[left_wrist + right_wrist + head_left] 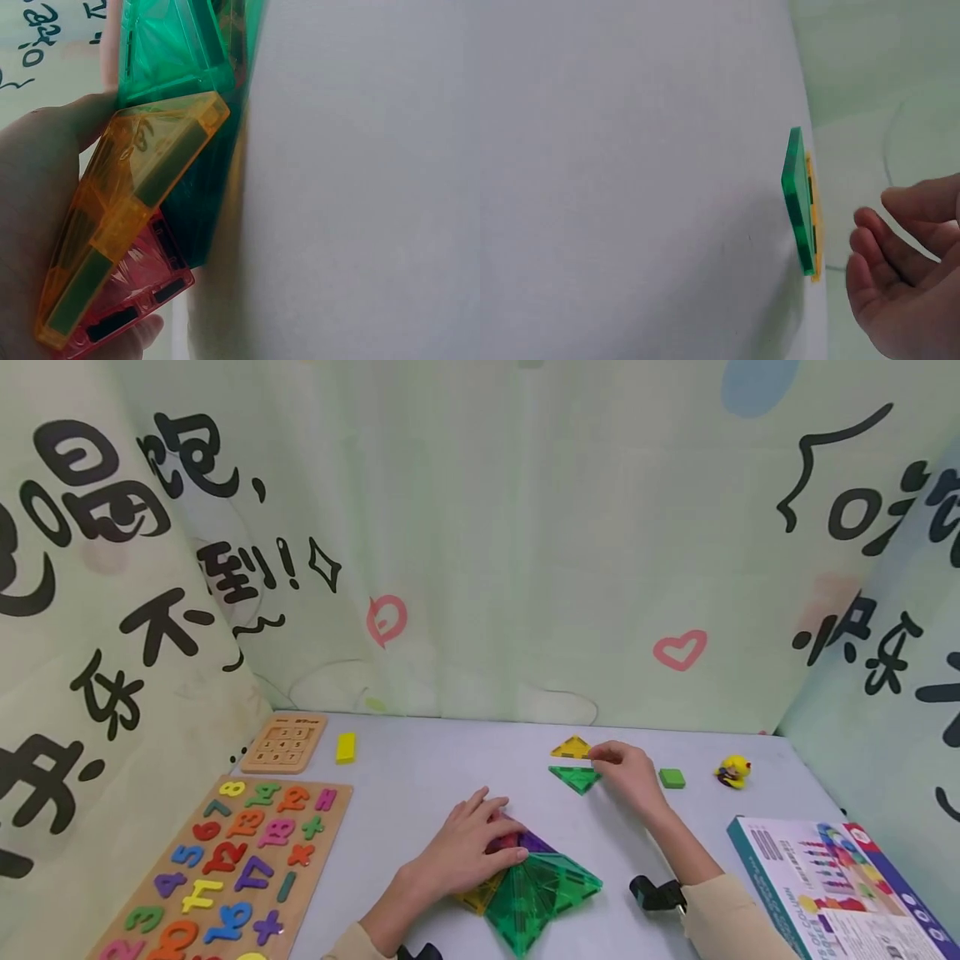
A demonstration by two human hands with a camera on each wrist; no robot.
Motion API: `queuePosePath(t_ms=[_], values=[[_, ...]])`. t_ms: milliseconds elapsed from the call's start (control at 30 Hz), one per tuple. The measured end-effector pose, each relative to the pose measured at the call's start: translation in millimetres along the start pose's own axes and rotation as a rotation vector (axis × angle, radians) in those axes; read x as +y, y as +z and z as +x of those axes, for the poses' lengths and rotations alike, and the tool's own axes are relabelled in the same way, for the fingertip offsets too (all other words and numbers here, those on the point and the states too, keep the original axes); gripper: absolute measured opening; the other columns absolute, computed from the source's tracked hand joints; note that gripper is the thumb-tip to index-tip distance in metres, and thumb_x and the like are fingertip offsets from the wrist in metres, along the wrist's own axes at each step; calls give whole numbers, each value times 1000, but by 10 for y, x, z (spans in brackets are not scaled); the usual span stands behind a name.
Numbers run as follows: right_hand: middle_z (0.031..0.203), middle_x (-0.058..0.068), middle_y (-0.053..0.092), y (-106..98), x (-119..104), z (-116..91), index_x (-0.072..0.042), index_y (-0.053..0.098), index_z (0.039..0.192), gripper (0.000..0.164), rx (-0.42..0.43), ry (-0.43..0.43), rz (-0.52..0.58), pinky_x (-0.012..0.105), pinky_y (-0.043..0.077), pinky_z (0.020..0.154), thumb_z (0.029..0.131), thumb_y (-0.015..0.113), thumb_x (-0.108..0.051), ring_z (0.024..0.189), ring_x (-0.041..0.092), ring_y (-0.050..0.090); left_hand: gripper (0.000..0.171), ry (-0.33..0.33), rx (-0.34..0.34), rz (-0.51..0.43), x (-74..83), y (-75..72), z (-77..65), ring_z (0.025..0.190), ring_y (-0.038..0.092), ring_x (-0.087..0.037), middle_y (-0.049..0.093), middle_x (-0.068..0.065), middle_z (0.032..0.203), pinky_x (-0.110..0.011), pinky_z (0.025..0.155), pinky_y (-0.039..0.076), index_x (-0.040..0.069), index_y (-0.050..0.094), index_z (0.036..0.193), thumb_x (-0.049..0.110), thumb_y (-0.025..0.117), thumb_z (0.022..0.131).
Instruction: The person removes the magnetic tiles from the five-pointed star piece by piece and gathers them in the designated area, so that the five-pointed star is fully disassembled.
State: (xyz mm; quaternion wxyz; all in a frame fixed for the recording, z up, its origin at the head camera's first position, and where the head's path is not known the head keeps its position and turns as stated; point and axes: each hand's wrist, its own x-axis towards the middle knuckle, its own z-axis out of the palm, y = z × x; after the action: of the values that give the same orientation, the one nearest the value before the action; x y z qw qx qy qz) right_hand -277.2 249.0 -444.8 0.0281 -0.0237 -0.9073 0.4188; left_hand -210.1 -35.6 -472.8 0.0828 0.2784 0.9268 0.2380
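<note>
My left hand (476,843) holds a built shape of translucent magnetic tiles, its thumb on the near side and its fingers over the far side. Green tiles (543,893), a yellow tile (135,187), a red tile (146,277) and a purple tile (536,842) make up that shape. Farther back, my right hand (626,772) hovers beside two loose triangle tiles, one yellow (572,747) and one green (576,778). Seen from the right wrist, its fingers are loosely bent, with a gap between thumb and fingertips and nothing held.
Left lies a wooden board (341,793) of coloured numbers; behind it are a wooden number tray (285,743) and a yellow block (346,748). At right are a green block (672,778), a yellow duck toy (732,771) and a printed box (840,877). A curtain (525,527) hangs behind.
</note>
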Motion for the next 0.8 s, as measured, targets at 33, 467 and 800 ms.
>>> queuePosePath(t_ms=[33, 467, 800], values=[[116, 18, 69, 19, -29, -60, -1, 70, 114, 24, -44, -8, -2, 45, 50, 95, 95, 60, -12, 108, 30, 60, 50, 0, 4, 1, -1, -4, -1, 155, 12, -32, 39, 1, 158, -65, 119, 17, 42, 59, 132, 69, 42, 94], [110, 8, 73, 275, -206, -594, -7, 76, 108, 21, -584, -167, 45, 35, 51, 85, 90, 69, -14, 102, 18, 61, 35, -13, 64, -1, 70, -27, 22, 154, 20, -33, 42, 0, 156, -70, 116, 17, 38, 67, 122, 49, 51, 93], [109, 9, 73, 316, -126, -671, -5, 75, 111, 23, -585, -138, 140, 35, 49, 88, 94, 66, -18, 105, 17, 60, 30, -41, 85, -2, 149, -11, 0, 152, 25, -32, 46, -1, 152, -70, 115, 21, 35, 70, 118, 46, 55, 95]])
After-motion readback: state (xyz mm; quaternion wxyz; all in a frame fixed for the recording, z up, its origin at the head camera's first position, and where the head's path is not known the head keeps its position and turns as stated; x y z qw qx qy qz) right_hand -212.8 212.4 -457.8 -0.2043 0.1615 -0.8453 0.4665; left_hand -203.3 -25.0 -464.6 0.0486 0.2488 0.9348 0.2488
